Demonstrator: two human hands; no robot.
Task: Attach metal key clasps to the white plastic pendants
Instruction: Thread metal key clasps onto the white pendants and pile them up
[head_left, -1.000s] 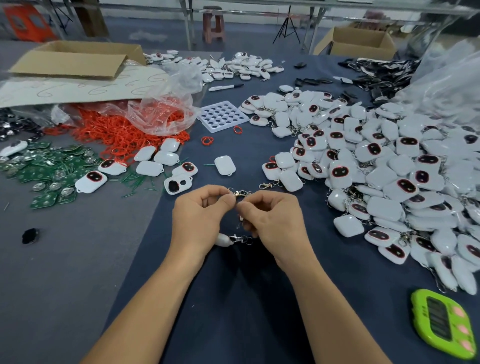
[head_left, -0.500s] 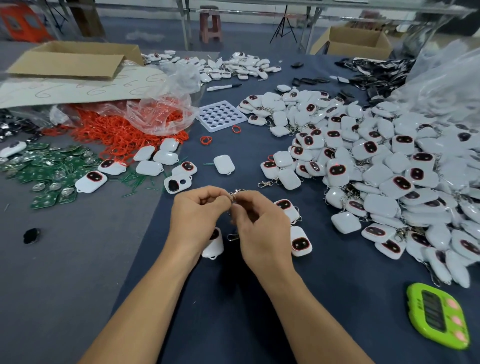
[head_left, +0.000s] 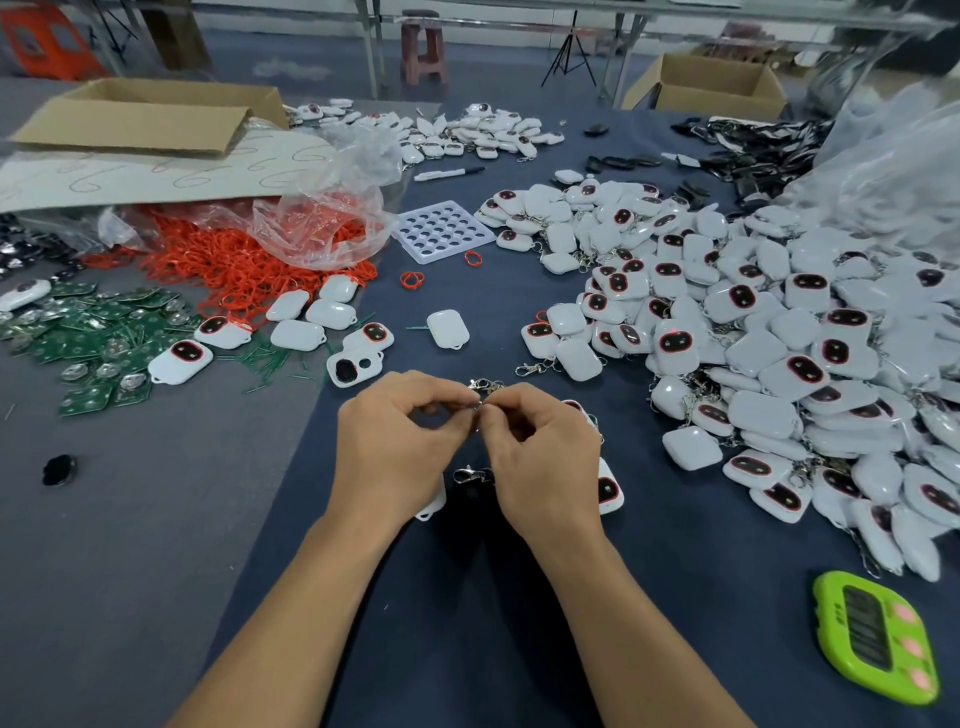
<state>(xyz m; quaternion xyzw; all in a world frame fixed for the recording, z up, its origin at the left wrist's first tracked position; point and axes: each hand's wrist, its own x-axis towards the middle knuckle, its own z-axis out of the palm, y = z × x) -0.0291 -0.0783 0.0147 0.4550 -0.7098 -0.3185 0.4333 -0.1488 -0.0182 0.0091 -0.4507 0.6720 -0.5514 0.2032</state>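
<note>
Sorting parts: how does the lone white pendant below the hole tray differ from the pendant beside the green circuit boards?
The lone pendant shows a plain white side; the pendant by the boards shows a dark, red-rimmed oval. The boards are green. The lone pendant lies on dark blue cloth, the other on the grey surface. Both are white and rounded, no clasp visible.

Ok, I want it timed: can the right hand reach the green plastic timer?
Probably yes: bare blue cloth lies between the right hand and green plastic timer, though that hand pinches a metal clasp.
</note>
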